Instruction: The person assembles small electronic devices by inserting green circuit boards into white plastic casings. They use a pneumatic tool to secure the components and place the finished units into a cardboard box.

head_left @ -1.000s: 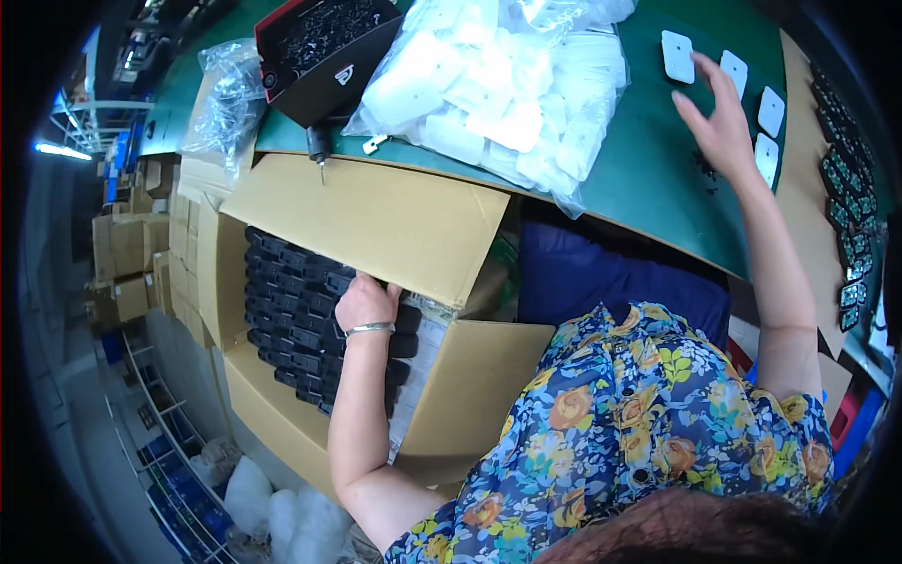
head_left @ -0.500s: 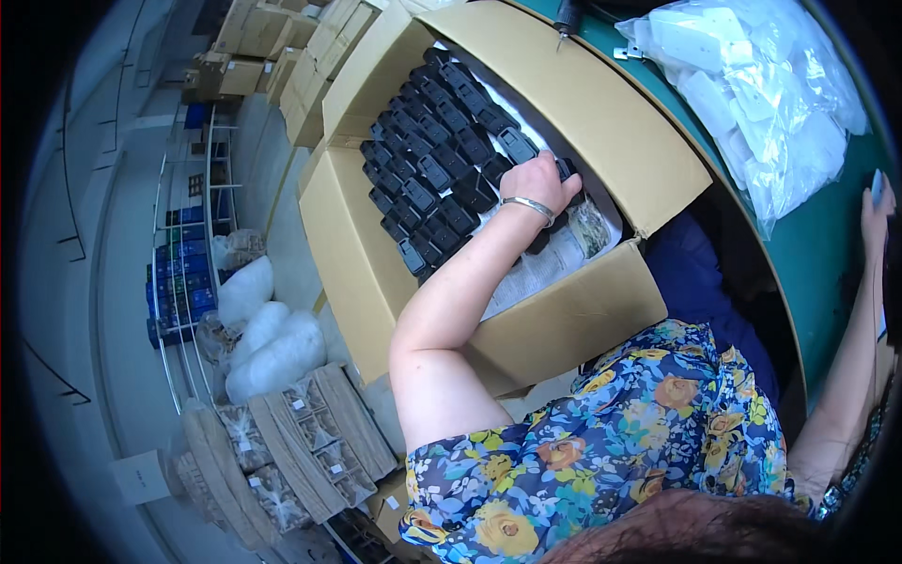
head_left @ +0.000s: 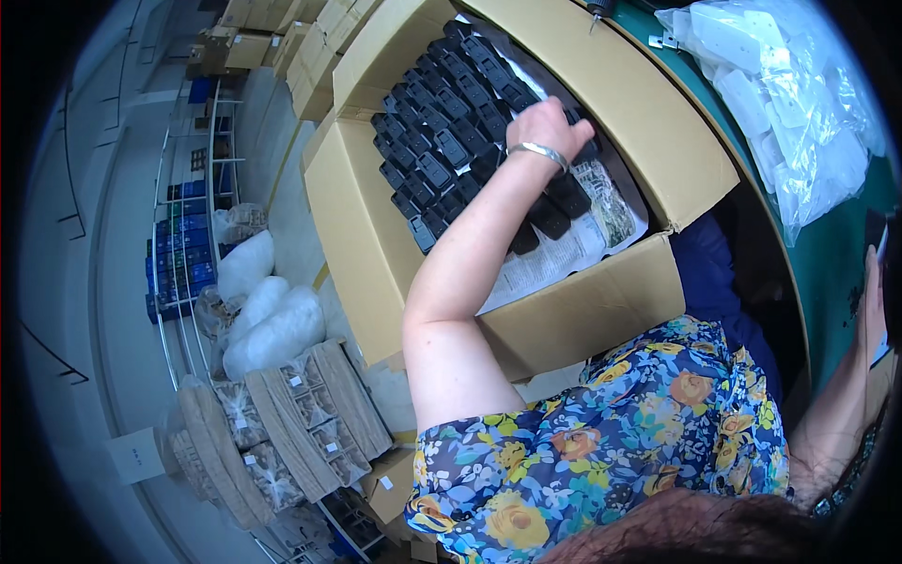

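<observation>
My left hand reaches into an open cardboard box, knuckles up, with a metal bangle at the wrist. Its fingers curl down around a black plastic part, mostly hidden beneath the hand. Similar black plastic housings stand in tight rows in the box; a few lie near the hand on printed paper. Far to the right, my right hand is over the green table, next to a dark object cut off by the picture's rim. Its fingers are too unclear to read.
A clear bag of white plastic pieces lies on the table, near a dark pointed tool. Left of the box are white wrapped bundles, packed cartons and a rack with blue boxes. More cartons stand behind.
The view has shifted slightly. My left hand has moved a little toward the far side of the box, uncovering black parts on the paper. My right hand sits lower, beside a dark object now visible.
</observation>
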A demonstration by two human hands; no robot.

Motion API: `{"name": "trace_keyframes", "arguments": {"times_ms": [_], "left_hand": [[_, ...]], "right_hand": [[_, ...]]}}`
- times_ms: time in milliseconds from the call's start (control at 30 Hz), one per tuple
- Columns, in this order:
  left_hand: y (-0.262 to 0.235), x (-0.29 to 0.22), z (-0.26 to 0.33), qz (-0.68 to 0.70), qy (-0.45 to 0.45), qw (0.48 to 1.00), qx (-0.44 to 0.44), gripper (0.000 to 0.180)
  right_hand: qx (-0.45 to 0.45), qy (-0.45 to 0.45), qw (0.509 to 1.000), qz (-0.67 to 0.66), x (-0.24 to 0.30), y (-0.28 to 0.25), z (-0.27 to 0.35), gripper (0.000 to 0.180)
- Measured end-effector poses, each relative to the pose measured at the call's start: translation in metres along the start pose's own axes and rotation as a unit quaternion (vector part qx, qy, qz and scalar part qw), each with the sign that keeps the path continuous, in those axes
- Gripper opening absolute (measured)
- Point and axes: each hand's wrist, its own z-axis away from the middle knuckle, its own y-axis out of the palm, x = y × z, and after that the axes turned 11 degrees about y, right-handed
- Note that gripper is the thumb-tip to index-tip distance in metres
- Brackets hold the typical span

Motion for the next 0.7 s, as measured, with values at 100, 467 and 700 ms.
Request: {"name": "trace_keyframes", "arguments": {"times_ms": [100, 467, 700], "left_hand": [[0.001, 0.004, -0.019, -0.003, -0.021, 1.0, 0.017, 0.053], [0.006, 0.031, -0.012, -0.002, 0.096, 0.993, -0.068, 0.055], [0.04, 0.021, 0.002, -0.155, 0.235, 0.943, -0.176, 0.056]], "right_hand": [[0.029, 0.021, 0.999, -0.027, 0.001, 0.009, 0.002, 0.057], [0.003, 0.034, 0.998, 0.056, 0.0, 0.015, 0.029, 0.046], [0.048, 0.082, 0.993, -0.066, 0.02, 0.028, 0.047, 0.046]]}}
